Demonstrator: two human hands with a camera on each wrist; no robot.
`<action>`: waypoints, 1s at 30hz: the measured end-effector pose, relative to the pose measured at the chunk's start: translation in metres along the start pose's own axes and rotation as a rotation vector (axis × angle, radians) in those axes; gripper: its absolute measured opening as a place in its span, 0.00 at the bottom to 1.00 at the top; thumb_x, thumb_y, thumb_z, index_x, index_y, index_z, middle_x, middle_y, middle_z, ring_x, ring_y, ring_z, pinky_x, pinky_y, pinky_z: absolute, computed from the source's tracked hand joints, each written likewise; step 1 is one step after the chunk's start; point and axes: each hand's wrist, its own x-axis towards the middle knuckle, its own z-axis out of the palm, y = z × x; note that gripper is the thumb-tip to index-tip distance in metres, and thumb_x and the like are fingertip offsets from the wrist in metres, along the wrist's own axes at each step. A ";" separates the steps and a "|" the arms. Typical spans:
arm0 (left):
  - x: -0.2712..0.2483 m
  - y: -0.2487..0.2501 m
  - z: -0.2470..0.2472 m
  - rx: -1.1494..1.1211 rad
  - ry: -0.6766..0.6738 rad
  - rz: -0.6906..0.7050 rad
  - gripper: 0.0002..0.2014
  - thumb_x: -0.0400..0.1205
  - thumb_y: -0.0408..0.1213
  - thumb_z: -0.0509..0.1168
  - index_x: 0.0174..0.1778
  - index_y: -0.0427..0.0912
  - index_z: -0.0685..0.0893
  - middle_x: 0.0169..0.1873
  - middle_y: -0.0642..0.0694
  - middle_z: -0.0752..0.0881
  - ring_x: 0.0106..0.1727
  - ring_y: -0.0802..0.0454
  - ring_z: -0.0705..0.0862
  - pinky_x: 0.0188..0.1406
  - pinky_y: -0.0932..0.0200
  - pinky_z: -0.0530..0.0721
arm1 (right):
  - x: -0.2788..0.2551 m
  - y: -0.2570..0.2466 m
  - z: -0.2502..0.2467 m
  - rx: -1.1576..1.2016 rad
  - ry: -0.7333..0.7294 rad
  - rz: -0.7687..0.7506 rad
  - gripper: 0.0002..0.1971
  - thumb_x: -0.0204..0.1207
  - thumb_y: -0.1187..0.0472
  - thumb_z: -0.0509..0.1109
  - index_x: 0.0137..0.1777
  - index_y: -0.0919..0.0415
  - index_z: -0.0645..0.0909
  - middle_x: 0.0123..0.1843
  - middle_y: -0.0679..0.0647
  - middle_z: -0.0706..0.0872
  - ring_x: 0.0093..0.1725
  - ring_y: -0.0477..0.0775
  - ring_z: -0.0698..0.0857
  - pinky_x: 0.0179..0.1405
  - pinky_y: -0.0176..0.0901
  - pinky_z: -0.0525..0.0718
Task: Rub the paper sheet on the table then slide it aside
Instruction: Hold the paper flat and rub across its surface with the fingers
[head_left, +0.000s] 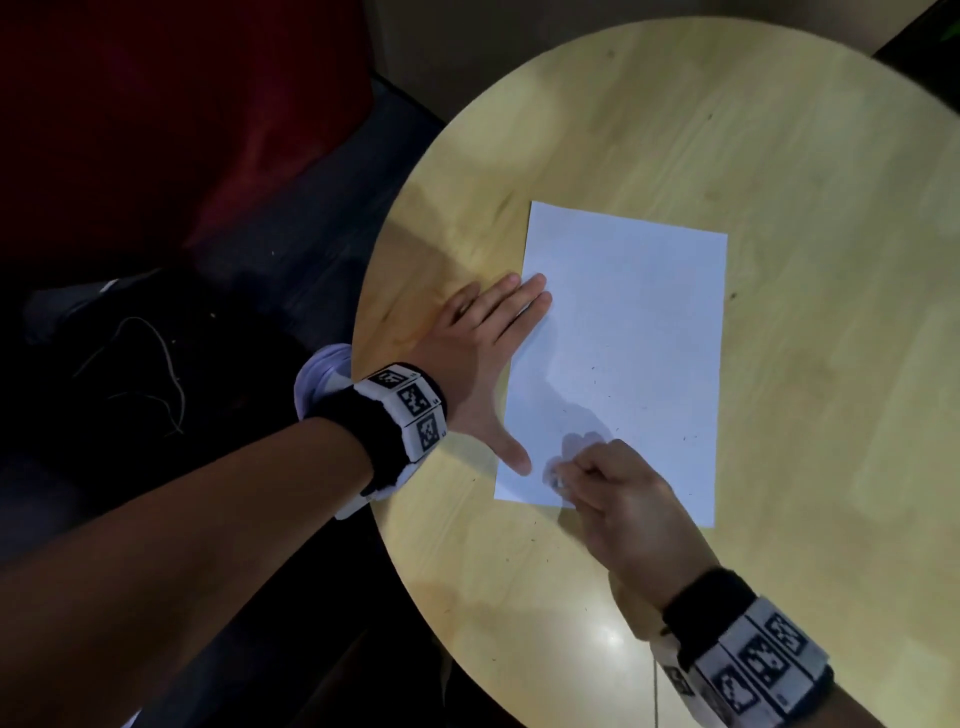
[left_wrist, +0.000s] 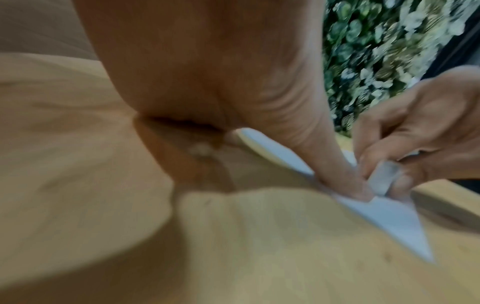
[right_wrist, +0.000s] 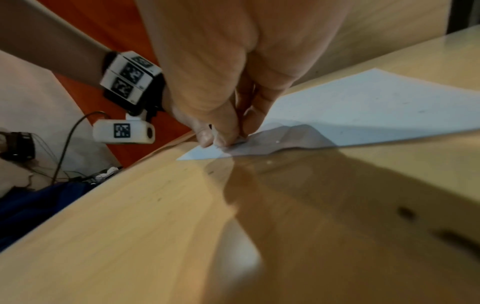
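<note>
Right fingers pinching a small pale eraser-like block against the paper sheet; left fingers flat on the sheet's edge.

The right hand (head_left: 618, 499) has its fingers (left_wrist: 374, 158) curled around a small pale block (left_wrist: 384, 176), its tip pressed on the paper sheet (head_left: 623, 332) near the sheet's near left corner. The left hand (head_left: 488, 353) lies flat with fingers (head_left: 530, 293) straight, their tips on the sheet's left edge and the thumb on the sheet just beside the block. The sheet lies flat on the round wooden bench (head_left: 675, 130), left of its middle. Both wrists carry marker bands (head_left: 410, 405).
</note>
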 end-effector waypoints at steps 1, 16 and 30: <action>0.000 0.001 -0.001 -0.014 0.007 0.017 0.82 0.50 0.87 0.68 0.90 0.44 0.38 0.89 0.49 0.33 0.88 0.49 0.30 0.86 0.43 0.32 | 0.002 0.004 0.000 0.028 0.005 0.010 0.09 0.72 0.74 0.74 0.45 0.59 0.88 0.41 0.48 0.80 0.43 0.48 0.81 0.40 0.40 0.84; 0.003 0.009 0.015 -0.144 0.091 0.198 0.59 0.75 0.70 0.68 0.91 0.42 0.45 0.90 0.50 0.40 0.89 0.56 0.36 0.88 0.54 0.39 | 0.036 0.012 -0.024 0.236 0.166 0.144 0.08 0.74 0.67 0.76 0.49 0.54 0.91 0.43 0.48 0.87 0.42 0.45 0.85 0.45 0.32 0.81; 0.003 0.015 0.022 -0.100 0.107 0.136 0.74 0.59 0.84 0.68 0.91 0.42 0.44 0.91 0.48 0.40 0.90 0.54 0.37 0.88 0.53 0.39 | 0.015 0.000 -0.007 -0.065 0.064 -0.033 0.11 0.67 0.75 0.74 0.44 0.59 0.88 0.40 0.52 0.83 0.40 0.55 0.82 0.35 0.45 0.83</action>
